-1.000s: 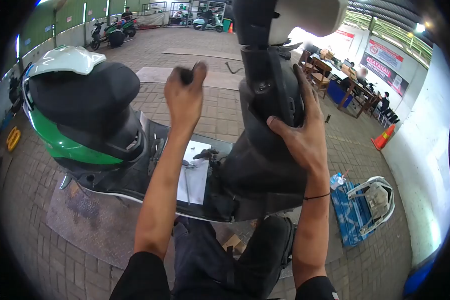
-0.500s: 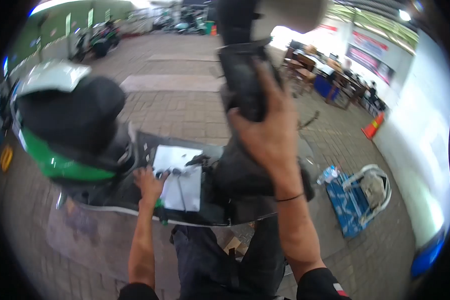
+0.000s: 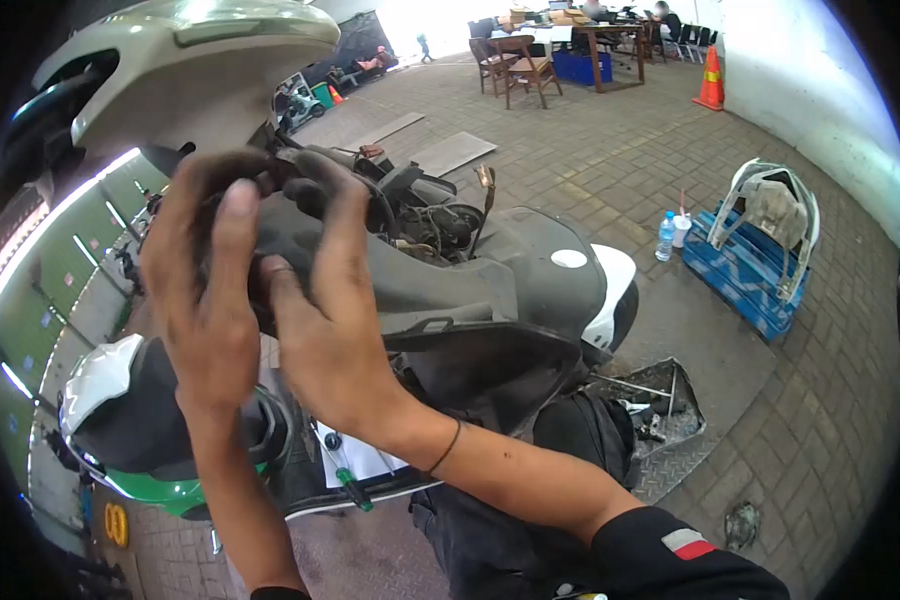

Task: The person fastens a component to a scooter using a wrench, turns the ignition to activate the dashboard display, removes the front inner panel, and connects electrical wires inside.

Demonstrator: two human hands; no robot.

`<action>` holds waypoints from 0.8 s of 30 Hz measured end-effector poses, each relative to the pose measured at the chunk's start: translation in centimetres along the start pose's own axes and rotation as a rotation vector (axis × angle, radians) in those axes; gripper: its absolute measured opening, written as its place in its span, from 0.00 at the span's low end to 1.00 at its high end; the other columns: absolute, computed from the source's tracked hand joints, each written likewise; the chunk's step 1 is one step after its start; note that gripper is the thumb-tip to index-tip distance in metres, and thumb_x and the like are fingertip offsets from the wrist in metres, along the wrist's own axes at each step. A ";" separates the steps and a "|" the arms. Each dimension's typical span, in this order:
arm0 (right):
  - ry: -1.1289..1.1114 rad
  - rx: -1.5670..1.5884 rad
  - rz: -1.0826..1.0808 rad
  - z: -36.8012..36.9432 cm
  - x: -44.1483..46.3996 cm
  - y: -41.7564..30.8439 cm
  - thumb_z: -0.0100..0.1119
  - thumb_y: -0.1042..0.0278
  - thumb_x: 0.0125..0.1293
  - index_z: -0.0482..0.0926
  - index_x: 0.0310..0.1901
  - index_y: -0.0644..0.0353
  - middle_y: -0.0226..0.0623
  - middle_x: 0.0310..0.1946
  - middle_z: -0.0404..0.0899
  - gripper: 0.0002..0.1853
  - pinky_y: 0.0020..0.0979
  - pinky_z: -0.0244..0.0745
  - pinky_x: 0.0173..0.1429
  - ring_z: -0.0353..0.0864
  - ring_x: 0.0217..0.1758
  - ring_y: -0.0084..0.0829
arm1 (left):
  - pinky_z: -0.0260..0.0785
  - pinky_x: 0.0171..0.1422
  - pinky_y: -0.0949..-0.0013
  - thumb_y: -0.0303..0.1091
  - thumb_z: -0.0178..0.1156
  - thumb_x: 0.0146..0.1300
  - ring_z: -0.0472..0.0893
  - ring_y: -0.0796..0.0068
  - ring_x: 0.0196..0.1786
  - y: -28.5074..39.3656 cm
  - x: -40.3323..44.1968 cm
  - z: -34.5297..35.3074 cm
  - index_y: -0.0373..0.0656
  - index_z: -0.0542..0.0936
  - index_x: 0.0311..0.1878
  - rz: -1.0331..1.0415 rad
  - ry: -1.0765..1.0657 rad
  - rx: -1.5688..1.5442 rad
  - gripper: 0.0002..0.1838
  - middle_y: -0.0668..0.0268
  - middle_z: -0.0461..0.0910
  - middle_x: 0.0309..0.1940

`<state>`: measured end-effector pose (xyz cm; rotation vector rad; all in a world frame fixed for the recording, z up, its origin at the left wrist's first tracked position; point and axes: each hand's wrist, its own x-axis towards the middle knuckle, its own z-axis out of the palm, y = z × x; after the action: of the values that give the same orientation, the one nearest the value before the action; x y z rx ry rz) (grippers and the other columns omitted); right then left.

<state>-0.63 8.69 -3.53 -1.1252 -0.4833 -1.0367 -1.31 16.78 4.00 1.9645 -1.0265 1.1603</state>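
Observation:
My left hand (image 3: pixel 205 300) and my right hand (image 3: pixel 335 330) are raised close together at the dark scooter body (image 3: pixel 420 280). Fingers and thumbs on both hands curl round a dark area under a large cream-coloured part (image 3: pixel 210 75). What lies between them is hidden behind the fingers. Exposed engine parts (image 3: pixel 445 230) sit in the opening behind my right hand. Below the hands, a white sheet (image 3: pixel 355 465) lies on the footboard, and a screwdriver with a green handle (image 3: pixel 352 490) rests on it.
The scooter's green and white front (image 3: pixel 135 480) stands at the left. A blue toolbox (image 3: pixel 745 280) carries a pale frame, beside a water bottle (image 3: pixel 666 238). An orange cone (image 3: pixel 710 80) stands by the wall. Wooden chairs (image 3: pixel 528 72) and people are farther back.
My left hand has risen from the white sheet to join my right hand at the upper left. The view has swung, bringing the engine opening and the scooter's rear into sight.

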 end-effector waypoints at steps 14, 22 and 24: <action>-0.293 -0.702 -0.138 -22.2 7.9 3.5 0.71 0.77 0.62 0.81 0.64 0.57 0.47 0.59 0.80 0.26 0.42 0.77 0.67 0.82 0.62 0.48 | 0.63 0.77 0.46 0.57 0.65 0.62 0.71 0.50 0.77 -1.0 1.1 1.1 0.45 0.82 0.66 0.208 -0.712 0.716 0.34 0.59 0.79 0.68; -0.536 -0.535 -0.010 -20.7 9.1 8.3 0.73 0.82 0.58 0.82 0.65 0.59 0.41 0.52 0.86 0.30 0.35 0.83 0.57 0.88 0.53 0.33 | 0.62 0.76 0.43 0.61 0.63 0.60 0.72 0.47 0.75 -1.8 0.7 0.8 0.50 0.83 0.67 0.239 -0.768 0.787 0.35 0.59 0.79 0.68; -0.385 -0.237 0.020 -19.1 8.4 9.1 0.73 0.83 0.58 0.85 0.61 0.61 0.39 0.45 0.87 0.27 0.32 0.85 0.50 0.90 0.44 0.31 | 0.62 0.76 0.44 0.63 0.62 0.62 0.72 0.48 0.76 -1.7 0.6 0.8 0.51 0.83 0.66 0.237 -0.764 0.796 0.35 0.59 0.80 0.68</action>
<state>7.99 -11.56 -9.17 -1.5504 -0.6635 -0.8764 0.70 16.85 4.05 3.1402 -1.3097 1.0337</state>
